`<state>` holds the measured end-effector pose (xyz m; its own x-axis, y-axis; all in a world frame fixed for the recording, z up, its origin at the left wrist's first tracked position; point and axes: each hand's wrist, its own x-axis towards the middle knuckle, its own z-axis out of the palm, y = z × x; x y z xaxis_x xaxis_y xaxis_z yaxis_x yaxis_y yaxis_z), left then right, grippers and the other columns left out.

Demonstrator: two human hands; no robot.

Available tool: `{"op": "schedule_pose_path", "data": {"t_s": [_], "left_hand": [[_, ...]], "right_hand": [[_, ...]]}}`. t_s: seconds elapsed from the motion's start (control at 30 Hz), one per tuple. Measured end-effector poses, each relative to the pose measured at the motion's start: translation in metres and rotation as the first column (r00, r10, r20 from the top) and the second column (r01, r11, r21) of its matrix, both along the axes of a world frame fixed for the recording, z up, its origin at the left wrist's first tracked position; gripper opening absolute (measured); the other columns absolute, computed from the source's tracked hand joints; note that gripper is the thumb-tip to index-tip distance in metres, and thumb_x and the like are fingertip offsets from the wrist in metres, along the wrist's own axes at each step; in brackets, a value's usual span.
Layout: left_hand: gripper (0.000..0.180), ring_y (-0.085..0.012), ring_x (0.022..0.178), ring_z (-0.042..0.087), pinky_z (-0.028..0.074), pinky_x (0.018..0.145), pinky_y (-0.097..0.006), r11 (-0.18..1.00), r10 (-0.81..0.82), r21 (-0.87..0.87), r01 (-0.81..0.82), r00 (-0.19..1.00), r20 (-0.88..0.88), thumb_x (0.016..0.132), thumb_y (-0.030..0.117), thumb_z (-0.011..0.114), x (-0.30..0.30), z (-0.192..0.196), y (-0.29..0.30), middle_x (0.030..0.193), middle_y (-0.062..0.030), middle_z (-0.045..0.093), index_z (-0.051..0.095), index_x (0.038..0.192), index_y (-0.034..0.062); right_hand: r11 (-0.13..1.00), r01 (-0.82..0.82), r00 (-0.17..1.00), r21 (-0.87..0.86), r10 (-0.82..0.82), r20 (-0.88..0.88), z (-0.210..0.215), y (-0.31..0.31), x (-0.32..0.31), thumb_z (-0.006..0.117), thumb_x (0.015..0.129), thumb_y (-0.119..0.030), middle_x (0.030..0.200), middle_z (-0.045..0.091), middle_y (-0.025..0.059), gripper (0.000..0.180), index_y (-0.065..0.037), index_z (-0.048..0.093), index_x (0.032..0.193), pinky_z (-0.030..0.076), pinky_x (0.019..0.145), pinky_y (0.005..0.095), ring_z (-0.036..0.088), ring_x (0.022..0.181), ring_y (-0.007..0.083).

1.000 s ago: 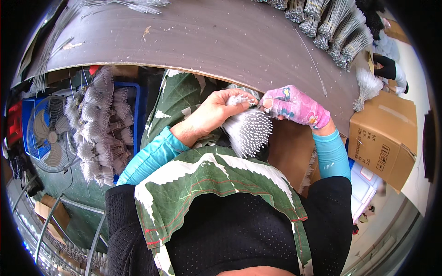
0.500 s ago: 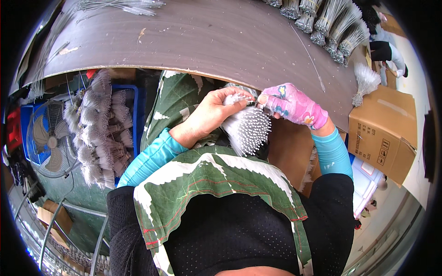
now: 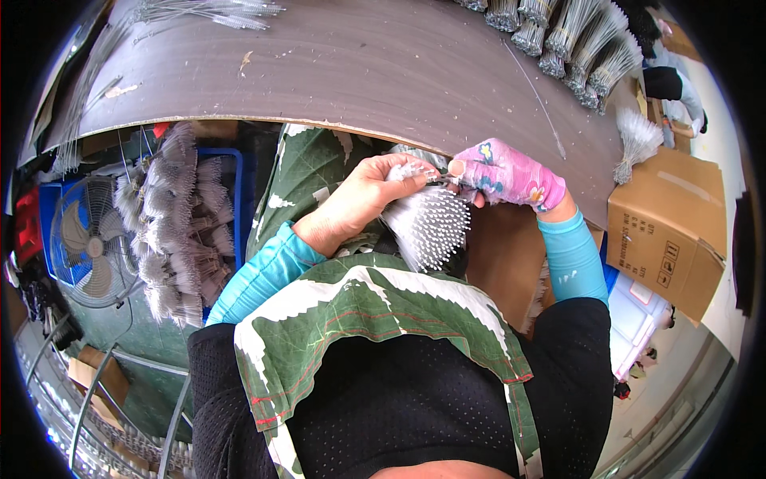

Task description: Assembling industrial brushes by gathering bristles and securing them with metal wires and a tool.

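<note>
My left hand (image 3: 363, 199) is bare and grips a thick bundle of thin white wire stems (image 3: 427, 227), whose cut ends fan out toward me. My right hand (image 3: 511, 176) wears a pink patterned glove and pinches the top of the same bundle next to my left fingers. Both hands sit just below the near edge of a brown table (image 3: 359, 72). Blue sleeves cover both forearms. A green and white leaf-print apron (image 3: 359, 311) lies over my lap.
Tied bundles of wire stems (image 3: 574, 40) lie at the table's far right, loose wires (image 3: 199, 12) at the far left. A blue crate with fluffy grey-white bundles (image 3: 179, 219) stands at my left beside a floor fan (image 3: 88, 239). A cardboard box (image 3: 666, 227) sits at my right.
Both hands have stayed on the bundle with only small finger shifts. The bundle's fanned ends have tilted slightly.
</note>
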<state>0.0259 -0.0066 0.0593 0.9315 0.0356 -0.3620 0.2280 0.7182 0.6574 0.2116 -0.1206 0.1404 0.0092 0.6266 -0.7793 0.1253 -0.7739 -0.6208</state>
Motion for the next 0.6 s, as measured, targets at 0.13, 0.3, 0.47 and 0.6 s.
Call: {"op": "schedule_pose_path", "data": {"t_s": [0.13, 0.3, 0.47, 0.6], "left_hand": [[0.022, -0.0085, 0.089, 0.057, 0.044, 0.082, -0.023, 1.0, -0.002, -0.007, 0.002, 1.0, 0.007, 0.087, 0.015, 0.062, -0.001, 0.002, 0.0, 0.095, -0.0025, 0.063, 0.062, 0.103, 0.0009], [0.022, -0.0085, 0.089, 0.057, 0.044, 0.082, -0.023, 1.0, -0.006, -0.028, 0.006, 1.0, -0.012, 0.087, 0.016, 0.062, 0.0, 0.003, 0.001, 0.095, -0.0025, 0.063, 0.062, 0.103, 0.0009], [0.018, -0.0069, 0.088, 0.055, 0.042, 0.081, -0.021, 0.999, -0.009, -0.052, 0.007, 0.999, -0.041, 0.086, 0.013, 0.063, 0.0, 0.001, 0.001, 0.092, 0.0001, 0.062, 0.062, 0.101, 0.0028], [0.016, -0.0067, 0.087, 0.055, 0.042, 0.081, -0.021, 1.0, 0.013, -0.025, -0.014, 0.999, -0.041, 0.086, 0.012, 0.063, 0.0, -0.003, 0.0, 0.091, 0.0003, 0.062, 0.062, 0.099, 0.0028]], "right_hand": [[0.998, 0.024, 0.999, 0.062, -0.022, -0.025, -0.009, -0.006, -0.002, 0.057, 0.088, -0.043, 0.061, 0.057, -0.0022, 0.041, -0.004, 0.066, 0.078, 0.039, 0.047, 0.0211, 0.051, 0.051, 0.0048], [0.996, 0.015, 1.0, 0.086, -0.014, -0.005, -0.015, -0.007, -0.001, 0.057, 0.088, -0.042, 0.063, 0.058, -0.0023, 0.039, -0.004, 0.066, 0.078, 0.04, 0.048, 0.0212, 0.052, 0.051, 0.0048], [0.991, 0.064, 0.998, 0.121, -0.064, -0.01, -0.018, -0.012, -0.008, 0.057, 0.088, -0.04, 0.068, 0.059, -0.0021, 0.038, -0.004, 0.065, 0.081, 0.042, 0.051, 0.0216, 0.052, 0.053, 0.005], [0.972, 0.084, 0.995, 0.221, -0.092, 0.026, -0.016, -0.015, -0.014, 0.056, 0.089, -0.038, 0.07, 0.058, -0.0015, 0.037, -0.003, 0.064, 0.086, 0.044, 0.054, 0.0229, 0.052, 0.057, 0.0062]]}}
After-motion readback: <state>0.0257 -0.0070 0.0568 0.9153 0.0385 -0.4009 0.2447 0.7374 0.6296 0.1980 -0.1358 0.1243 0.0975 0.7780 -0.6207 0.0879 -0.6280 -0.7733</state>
